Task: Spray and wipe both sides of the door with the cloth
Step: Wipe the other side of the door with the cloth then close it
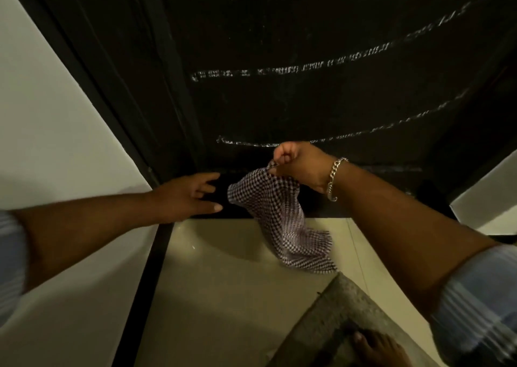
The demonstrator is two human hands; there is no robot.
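A dark, nearly black door (pixel 307 45) fills the upper view, with several pale horizontal streaks across it. My right hand (pixel 300 164) is closed on one corner of a purple-and-white checked cloth (pixel 275 215), which hangs loose below the fist near the door's bottom edge. A silver chain bracelet sits on that wrist. My left hand (pixel 190 196) is held out just left of the cloth, fingers spread, holding nothing. No spray bottle is in view.
A white wall (pixel 42 115) and black door frame (pixel 92 87) run along the left. Beige floor tiles (pixel 223 296) lie below, with a grey doormat (pixel 341 316) at the lower right and a bare foot (pixel 380 350) on it. Another white wall (pixel 486 196) stands right.
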